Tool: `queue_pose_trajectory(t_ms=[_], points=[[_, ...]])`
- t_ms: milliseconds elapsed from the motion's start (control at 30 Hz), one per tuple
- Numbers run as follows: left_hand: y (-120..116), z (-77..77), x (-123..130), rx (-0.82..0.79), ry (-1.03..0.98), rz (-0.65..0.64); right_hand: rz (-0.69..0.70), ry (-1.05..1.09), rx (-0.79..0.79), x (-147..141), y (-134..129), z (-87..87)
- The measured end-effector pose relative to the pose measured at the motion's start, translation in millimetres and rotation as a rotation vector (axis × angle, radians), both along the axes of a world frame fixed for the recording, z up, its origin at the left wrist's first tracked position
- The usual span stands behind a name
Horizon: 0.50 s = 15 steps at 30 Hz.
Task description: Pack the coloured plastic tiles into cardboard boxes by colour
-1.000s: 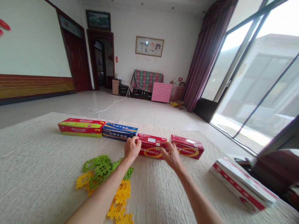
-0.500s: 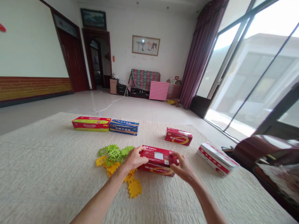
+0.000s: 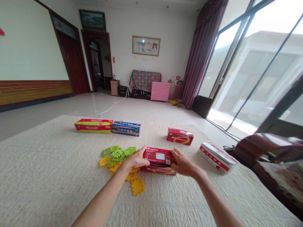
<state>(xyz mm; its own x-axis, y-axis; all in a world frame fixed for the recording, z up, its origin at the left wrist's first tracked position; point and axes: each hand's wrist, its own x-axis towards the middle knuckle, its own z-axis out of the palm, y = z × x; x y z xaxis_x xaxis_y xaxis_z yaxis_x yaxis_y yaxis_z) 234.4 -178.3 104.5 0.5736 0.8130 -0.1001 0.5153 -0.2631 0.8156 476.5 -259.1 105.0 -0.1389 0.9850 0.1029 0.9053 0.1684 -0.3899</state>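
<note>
A long red cardboard box lies on the cream quilted cover in front of me, its printed top facing up and a dark gap showing along the front edge of the lid. My left hand grips its left end, thumb on the front and fingers over the far edge. At the right end, my right hand is closed over the corner. Left of the box, partly behind my left hand, is a loose pile of green plastic interlocking pieces and yellow interlocking pieces.
Farther back stand a red-and-green box, a blue box and a smaller red box. A white-and-red box lies to the right, near a dark wooden armrest. The quilted cover lies under everything.
My right hand has shifted from pressing the right end flap to wrapping over that end, and the flap no longer shows. My left hand stays on the left end.
</note>
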Motion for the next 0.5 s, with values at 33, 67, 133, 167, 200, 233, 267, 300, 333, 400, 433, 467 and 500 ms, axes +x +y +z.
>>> queue_pose_trajectory(t_ms=[33, 67, 133, 167, 200, 233, 267, 300, 333, 400, 433, 467, 500], points=[[0.2, 0.8, 0.0, 0.003, 0.008, -0.004, -0.006, -0.036, -0.003, -0.1, -0.3, 0.1], [0.6, 1.2, 0.2, 0.007, 0.017, 0.000, -0.012, -0.063, -0.005, -0.4, -0.6, -0.1], [2.0, 1.1, 0.9, 0.014, 0.025, 0.003, -0.012, -0.087, 0.002, -1.1, -1.6, -0.5], [2.8, 0.5, 1.3, 0.017, 0.028, 0.002, -0.007, -0.087, 0.011, -1.3, -2.4, -0.7], [3.8, -0.4, 1.6, 0.020, 0.032, 0.000, 0.000, -0.086, 0.023, -1.3, -3.4, -0.6], [4.7, -1.4, 1.6, 0.022, 0.035, -0.001, 0.007, -0.088, 0.038, -1.1, -4.5, -0.3], [5.7, -2.5, 1.5, 0.023, 0.036, -0.002, 0.015, -0.094, 0.055, -0.5, -5.7, 0.1], [6.6, -3.7, 1.2, 0.019, 0.035, -0.001, 0.026, -0.103, 0.069, 0.2, -7.0, 0.7], [7.5, -4.8, 0.6, 0.015, 0.030, 0.006, 0.041, -0.114, 0.079, 1.2, -8.1, 1.3], [9.1, -6.7, -0.8, 0.004, 0.008, 0.022, 0.074, -0.128, 0.101, 3.6, -10.0, 2.0], [9.7, -7.4, -1.5, -0.002, -0.004, 0.030, 0.087, -0.127, 0.115, 5.0, -10.8, 1.8], [10.0, -7.7, -1.9, -0.007, -0.015, 0.038, 0.095, -0.122, 0.135, 6.5, -11.4, 1.4], [10.1, -7.6, -2.0, -0.008, -0.021, 0.047, 0.100, -0.114, 0.160, 8.1, -11.9, 0.8]])
